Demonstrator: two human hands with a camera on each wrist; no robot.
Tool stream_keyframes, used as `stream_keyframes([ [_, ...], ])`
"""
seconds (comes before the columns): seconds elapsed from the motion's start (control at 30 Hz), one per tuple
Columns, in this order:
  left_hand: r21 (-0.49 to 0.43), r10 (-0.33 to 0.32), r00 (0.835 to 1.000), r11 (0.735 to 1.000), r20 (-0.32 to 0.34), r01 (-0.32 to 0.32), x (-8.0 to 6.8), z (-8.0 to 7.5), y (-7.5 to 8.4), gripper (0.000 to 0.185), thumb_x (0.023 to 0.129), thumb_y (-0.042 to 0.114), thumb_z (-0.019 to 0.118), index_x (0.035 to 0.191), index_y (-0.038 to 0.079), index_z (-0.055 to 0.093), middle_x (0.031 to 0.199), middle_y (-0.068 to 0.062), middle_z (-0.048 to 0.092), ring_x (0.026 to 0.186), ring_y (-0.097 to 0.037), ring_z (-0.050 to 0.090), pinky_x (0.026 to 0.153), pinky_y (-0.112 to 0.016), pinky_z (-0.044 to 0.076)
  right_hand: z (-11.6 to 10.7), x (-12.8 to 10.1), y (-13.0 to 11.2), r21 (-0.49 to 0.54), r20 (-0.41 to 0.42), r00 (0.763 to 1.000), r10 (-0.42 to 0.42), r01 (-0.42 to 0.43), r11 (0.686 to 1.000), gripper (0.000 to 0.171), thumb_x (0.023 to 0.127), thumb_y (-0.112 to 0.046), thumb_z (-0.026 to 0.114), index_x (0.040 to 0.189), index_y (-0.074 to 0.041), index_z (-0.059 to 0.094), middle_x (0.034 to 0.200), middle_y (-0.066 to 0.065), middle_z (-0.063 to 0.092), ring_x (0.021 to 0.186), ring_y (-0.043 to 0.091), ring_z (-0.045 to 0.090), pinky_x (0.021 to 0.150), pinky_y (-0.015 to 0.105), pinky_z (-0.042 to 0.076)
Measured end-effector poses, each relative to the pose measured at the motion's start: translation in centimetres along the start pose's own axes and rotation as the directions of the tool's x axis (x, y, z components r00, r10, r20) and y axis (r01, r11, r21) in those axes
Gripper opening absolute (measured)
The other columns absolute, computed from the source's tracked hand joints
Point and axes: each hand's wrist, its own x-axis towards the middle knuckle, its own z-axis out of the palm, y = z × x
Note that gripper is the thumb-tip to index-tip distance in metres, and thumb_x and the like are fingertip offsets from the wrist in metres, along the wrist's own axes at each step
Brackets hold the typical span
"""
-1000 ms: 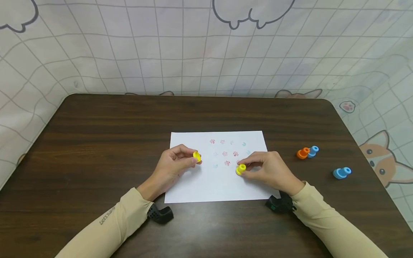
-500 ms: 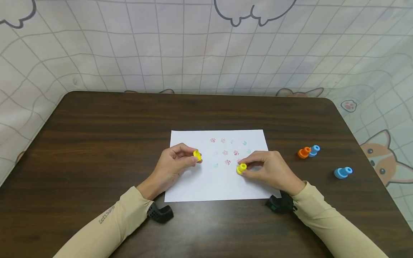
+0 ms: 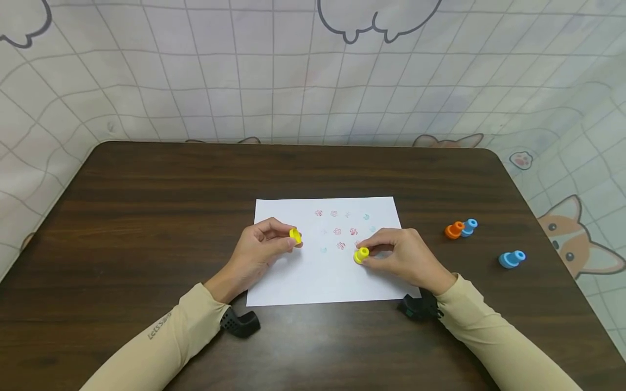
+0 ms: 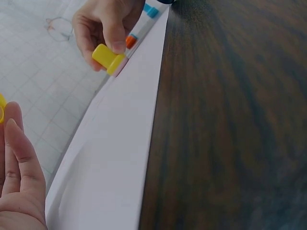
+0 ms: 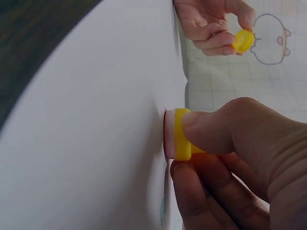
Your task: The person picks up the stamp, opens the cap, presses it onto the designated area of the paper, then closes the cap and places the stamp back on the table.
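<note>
Stamp, small yellow plastic (image 3: 362, 255), light, rigid: right hand (image 3: 398, 258) pinches barrel, face on white paper sheet (image 3: 313, 282); left hand (image 3: 261, 252) pinches yellow cap (image 3: 295, 235)

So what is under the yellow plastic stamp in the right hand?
The yellow plastic stamp is pressed face down on the white paper sheet, gripped by the right hand. Any mark beneath it is covered.

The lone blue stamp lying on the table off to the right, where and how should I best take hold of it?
The lone blue stamp lies on its side on the table, apart from the orange and blue pair. Probably best to pinch its narrower waist between the wide base and the round knob, coming from above with the right hand, the nearer hand, though that hand now holds the yellow stamp.
</note>
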Motion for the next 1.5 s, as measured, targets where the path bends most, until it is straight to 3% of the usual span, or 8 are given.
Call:
stream_keyframes([
  [0.3,0.021,0.016,1.0,1.0,0.012,-0.016,0.1,0.1,0.0,0.019,0.093,-0.001,0.072,0.111,0.004,0.069,0.106,0.0,0.075,0.097,-0.013,0.076,0.09,-0.023,0.062,-0.2,-0.1,-0.2,-0.004,-0.026,0.998,-0.06,0.06,0.998,0.026,0.081,-0.012,0.088,0.106,-0.017,0.082,0.098,-0.006,0.08,0.084,0.005,0.071,0.089,0.034,0.064],
  [0.57,0.011,0.036,0.999,0.999,-0.002,-0.036,0.2,0.3,0.5,0.019,0.094,-0.004,0.068,0.109,0.008,0.068,0.109,-0.001,0.07,0.098,-0.013,0.075,0.089,-0.023,0.063,-1.6,-0.3,-0.6,0.078,-0.098,0.994,-0.051,0.058,0.995,0.028,0.081,-0.009,0.088,0.108,-0.014,0.081,0.099,-0.002,0.079,0.084,0.005,0.071,0.085,0.028,0.065],
  [0.87,0.032,0.054,0.998,0.998,-0.016,-0.053,0.5,0.6,1.7,0.02,0.094,-0.004,0.068,0.108,0.01,0.068,0.105,0.0,0.072,0.097,-0.012,0.075,0.087,-0.021,0.062,-4.0,-0.6,-0.8,0.159,-0.178,0.984,-0.012,0.041,0.986,0.029,0.082,-0.008,0.087,0.11,-0.009,0.08,0.103,0.005,0.078,0.085,0.004,0.07,0.078,0.014,0.06],
  [1.23,0.061,0.109,0.994,0.992,0.012,-0.11,0.9,2.0,3.2,0.018,0.095,-0.001,0.067,0.11,0.011,0.068,0.107,0.0,0.071,0.099,-0.014,0.074,0.09,-0.022,0.061,-5.6,-1.0,-1.5,0.262,-0.241,0.97,-0.008,0.073,0.962,0.03,0.084,-0.004,0.085,0.113,-0.004,0.078,0.109,0.014,0.076,0.086,0.003,0.073,0.082,0.014,0.061],
  [1.33,0.048,0.121,0.992,0.991,0.038,-0.123,1.1,2.8,3.4,0.019,0.095,-0.002,0.066,0.108,0.013,0.068,0.108,0.0,0.07,0.099,-0.013,0.074,0.09,-0.022,0.061,-5.8,-1.1,-1.5,0.285,-0.26,0.966,-0.003,0.08,0.955,0.029,0.085,-0.004,0.084,0.113,-0.004,0.077,0.11,0.011,0.077,0.087,0.004,0.073,0.083,0.015,0.061],
  [1.5,0.022,0.129,0.988,0.991,0.079,-0.131,1.4,4.3,3.5,0.02,0.095,-0.002,0.065,0.107,0.014,0.068,0.108,0.0,0.071,0.099,-0.014,0.074,0.09,-0.021,0.061,-5.8,-1.2,-1.6,0.347,-0.271,0.962,0.011,0.088,0.934,0.03,0.085,-0.004,0.084,0.114,-0.003,0.076,0.105,-0.012,0.077,0.086,0.007,0.074,0.082,0.018,0.063],
])
